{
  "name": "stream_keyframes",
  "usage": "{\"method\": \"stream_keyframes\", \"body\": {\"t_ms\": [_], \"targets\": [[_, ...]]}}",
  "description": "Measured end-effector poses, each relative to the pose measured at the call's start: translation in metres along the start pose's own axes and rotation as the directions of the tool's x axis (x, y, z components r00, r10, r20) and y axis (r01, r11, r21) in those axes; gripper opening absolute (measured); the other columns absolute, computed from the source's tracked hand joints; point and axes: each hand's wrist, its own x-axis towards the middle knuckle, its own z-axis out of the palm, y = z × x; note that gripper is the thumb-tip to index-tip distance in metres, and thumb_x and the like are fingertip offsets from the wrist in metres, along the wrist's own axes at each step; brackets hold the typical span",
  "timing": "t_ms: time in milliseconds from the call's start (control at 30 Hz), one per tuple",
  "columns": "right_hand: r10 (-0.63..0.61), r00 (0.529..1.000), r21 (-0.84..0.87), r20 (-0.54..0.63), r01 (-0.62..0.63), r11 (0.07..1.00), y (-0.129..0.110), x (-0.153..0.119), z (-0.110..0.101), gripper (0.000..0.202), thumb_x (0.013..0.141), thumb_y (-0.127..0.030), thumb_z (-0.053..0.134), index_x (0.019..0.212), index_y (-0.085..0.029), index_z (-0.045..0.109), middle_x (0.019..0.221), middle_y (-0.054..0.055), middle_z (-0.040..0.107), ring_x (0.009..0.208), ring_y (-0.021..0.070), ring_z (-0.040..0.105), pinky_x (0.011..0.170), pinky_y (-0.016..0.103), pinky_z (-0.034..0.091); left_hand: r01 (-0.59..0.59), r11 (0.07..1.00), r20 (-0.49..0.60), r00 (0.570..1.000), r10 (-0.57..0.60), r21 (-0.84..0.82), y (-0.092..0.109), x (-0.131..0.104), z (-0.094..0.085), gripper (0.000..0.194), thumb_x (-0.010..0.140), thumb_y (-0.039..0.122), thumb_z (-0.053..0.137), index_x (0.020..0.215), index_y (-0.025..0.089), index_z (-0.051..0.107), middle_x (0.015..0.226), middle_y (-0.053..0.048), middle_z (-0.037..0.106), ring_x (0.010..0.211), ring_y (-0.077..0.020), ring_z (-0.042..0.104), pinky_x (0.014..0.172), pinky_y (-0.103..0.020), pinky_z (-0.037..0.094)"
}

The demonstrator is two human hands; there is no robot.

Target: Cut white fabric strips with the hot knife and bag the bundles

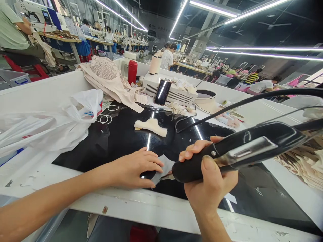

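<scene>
My right hand grips a black corded handheld tool with a metal trigger bar along its side. The tool's narrow metal tip points left, at the edge of a small translucent whitish sheet. Lying flat, fingers stretched out, my left hand rests on the black glossy mat and touches that sheet's left side. How far the sheet runs beneath the fingers is hidden. Beyond my hands, a cream padded fabric piece lies on the mat.
A white plastic bag lies left, beige bras behind it. At the back stand a red bottle, a phone and a white vented box. Stacked beige fabric sits right. The tool's cord arcs overhead right.
</scene>
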Motion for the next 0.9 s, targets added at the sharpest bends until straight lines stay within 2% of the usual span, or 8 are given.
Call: {"method": "stream_keyframes", "body": {"t_ms": [167, 267, 433, 500, 600, 733, 833, 900], "targets": [[-0.009, 0.998, 0.035, 0.065, 0.007, 0.999, 0.000, -0.006, 0.001, 0.032, 0.084, -0.021, 0.071, 0.113, -0.022, 0.057, 0.081, -0.002, 0.063, 0.065, 0.0128, 0.059, 0.056, 0.028, 0.052, 0.005, 1.000, 0.011, 1.000, -0.005, -0.005, 0.000, -0.001, 0.000, 0.044, 0.085, 0.027, 0.078, 0.127, 0.029, 0.064, 0.139, -0.002, 0.062, 0.136, -0.0241, 0.049, 0.125, -0.053, 0.012], [-0.003, 0.998, 0.006, 0.061, 0.002, 1.000, 0.001, -0.010, 0.002, 0.030, 0.086, -0.019, 0.069, 0.113, -0.023, 0.056, 0.082, -0.002, 0.063, 0.065, 0.0128, 0.059, 0.057, 0.029, 0.052, 0.004, 1.000, 0.020, 1.000, -0.004, -0.004, 0.000, -0.001, 0.000, 0.044, 0.086, 0.027, 0.078, 0.128, 0.028, 0.064, 0.140, -0.003, 0.061, 0.137, -0.0244, 0.048, 0.125, -0.054, 0.012], [0.026, 0.996, 0.020, 0.089, -0.028, 0.999, -0.001, -0.008, 0.001, 0.032, 0.085, -0.019, 0.069, 0.114, -0.023, 0.056, 0.083, -0.002, 0.064, 0.066, 0.0129, 0.060, 0.059, 0.030, 0.054, -0.006, 1.000, 0.017, 1.000, 0.006, -0.008, 0.003, 0.000, -0.003, 0.037, 0.084, 0.025, 0.079, 0.120, 0.026, 0.067, 0.134, -0.004, 0.064, 0.133, -0.0244, 0.050, 0.125, -0.052, 0.013], [0.001, 0.998, 0.005, 0.056, -0.001, 1.000, -0.003, -0.002, -0.001, 0.031, 0.083, -0.020, 0.070, 0.112, -0.022, 0.058, 0.081, -0.002, 0.064, 0.064, 0.0131, 0.060, 0.057, 0.030, 0.053, -0.014, 1.000, 0.005, 1.000, 0.014, 0.001, 0.003, 0.000, -0.004, 0.031, 0.083, 0.027, 0.080, 0.112, 0.025, 0.069, 0.127, -0.003, 0.067, 0.128, -0.0233, 0.054, 0.125, -0.050, 0.014], [-0.084, 0.994, -0.064, -0.074, 0.080, 0.995, -0.007, 0.012, -0.008, 0.029, 0.079, -0.017, 0.071, 0.106, -0.020, 0.060, 0.077, -0.003, 0.064, 0.059, 0.0129, 0.059, 0.053, 0.029, 0.053, -0.021, 0.999, -0.047, 0.999, 0.022, 0.025, 0.003, 0.000, -0.001, 0.024, 0.086, 0.033, 0.078, 0.106, 0.024, 0.070, 0.123, -0.003, 0.068, 0.123, -0.0221, 0.057, 0.126, -0.049, 0.014], [-0.138, 0.976, -0.118, -0.169, 0.119, 0.986, -0.006, 0.026, -0.017, 0.029, 0.077, -0.016, 0.071, 0.104, -0.019, 0.061, 0.076, -0.003, 0.064, 0.057, 0.0125, 0.058, 0.052, 0.029, 0.053, -0.052, 0.995, -0.061, 0.996, 0.058, 0.084, 0.000, 0.003, 0.008, 0.040, 0.091, 0.038, 0.072, 0.128, 0.027, 0.063, 0.141, -0.006, 0.060, 0.136, -0.0266, 0.048, 0.125, -0.054, 0.016], [-0.151, 0.976, -0.125, -0.158, 0.132, 0.983, -0.002, 0.027, -0.022, 0.030, 0.078, -0.018, 0.073, 0.106, -0.019, 0.060, 0.077, -0.003, 0.064, 0.057, 0.0124, 0.059, 0.053, 0.029, 0.054, -0.085, 0.985, -0.009, 0.996, 0.087, 0.147, -0.001, 0.006, 0.014, 0.051, 0.094, 0.043, 0.067, 0.141, 0.030, 0.055, 0.147, -0.006, 0.055, 0.143, -0.0302, 0.042, 0.124, -0.058, 0.018], [-0.146, 0.979, -0.122, -0.144, 0.129, 0.984, 0.001, 0.025, -0.024, 0.031, 0.079, -0.019, 0.073, 0.107, -0.020, 0.060, 0.077, -0.003, 0.064, 0.058, 0.0123, 0.060, 0.054, 0.029, 0.054, -0.091, 0.980, 0.009, 0.996, 0.090, 0.175, -0.001, 0.008, 0.016, 0.052, 0.095, 0.043, 0.065, 0.144, 0.031, 0.052, 0.147, -0.006, 0.056, 0.143, -0.0311, 0.042, 0.124, -0.058, 0.018]]}}
